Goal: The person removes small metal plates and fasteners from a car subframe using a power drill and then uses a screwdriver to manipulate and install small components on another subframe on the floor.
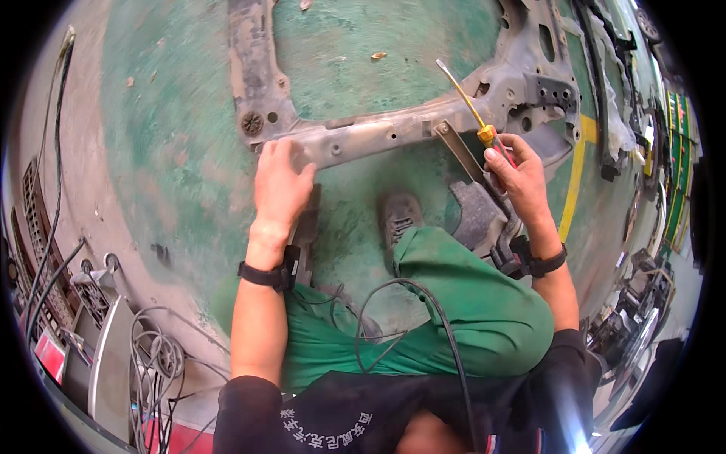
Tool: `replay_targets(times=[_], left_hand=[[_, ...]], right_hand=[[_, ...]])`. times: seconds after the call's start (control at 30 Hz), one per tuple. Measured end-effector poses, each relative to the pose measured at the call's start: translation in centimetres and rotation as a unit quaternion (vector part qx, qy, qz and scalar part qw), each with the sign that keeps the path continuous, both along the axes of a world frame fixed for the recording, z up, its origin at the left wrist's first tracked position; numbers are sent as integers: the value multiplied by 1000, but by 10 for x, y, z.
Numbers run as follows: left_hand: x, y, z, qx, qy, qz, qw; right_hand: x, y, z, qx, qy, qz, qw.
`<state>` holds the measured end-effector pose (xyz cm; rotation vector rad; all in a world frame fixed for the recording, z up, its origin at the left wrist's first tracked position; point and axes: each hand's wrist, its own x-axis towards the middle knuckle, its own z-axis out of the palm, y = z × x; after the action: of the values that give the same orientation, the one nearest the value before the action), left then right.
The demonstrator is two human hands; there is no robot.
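A worn grey metal vehicle subframe (pixel 355 136) lies across the upper middle on the green floor. My left hand (pixel 281 185) rests on its near left edge with fingers curled over the metal and thumb apart. My right hand (pixel 518 170) grips a screwdriver (pixel 470 98) with a yellow and red handle, its long shaft pointing up-left over the subframe's right part. A metal strip (pixel 457 151) hangs from the near rail toward me, and a dark grey plate (pixel 476 208) sits below it, beside my right hand.
My shoe (pixel 401 227) and green-clad legs are under the subframe's near side. Coiled cables (pixel 159 356) and a grey cabinet (pixel 106 356) are lower left; a black cable crosses my lap. Dark car parts (pixel 635 318) line the right. A yellow floor line (pixel 575 181) runs right of the subframe.
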<state>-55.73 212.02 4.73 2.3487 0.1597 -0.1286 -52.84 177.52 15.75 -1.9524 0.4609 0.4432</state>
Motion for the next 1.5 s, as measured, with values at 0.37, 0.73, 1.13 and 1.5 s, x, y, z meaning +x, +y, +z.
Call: replay_targets(times=[0.37, 0.73, 1.13, 1.5], left_hand=[[-13, 4, -9, -111, 9, 42, 993], [-20, 4, -4, -98, -17, 81, 992], [-5, 81, -19, -156, 28, 282, 946], [1, 80, -52, -120, 46, 222, 967]], right_hand=[[13, 67, 27, -111, -30, 361, 925], [59, 139, 40, -181, -112, 467, 858], [88, 196, -63, -136, -111, 453, 874], [87, 179, -86, -91, -96, 426, 895]])
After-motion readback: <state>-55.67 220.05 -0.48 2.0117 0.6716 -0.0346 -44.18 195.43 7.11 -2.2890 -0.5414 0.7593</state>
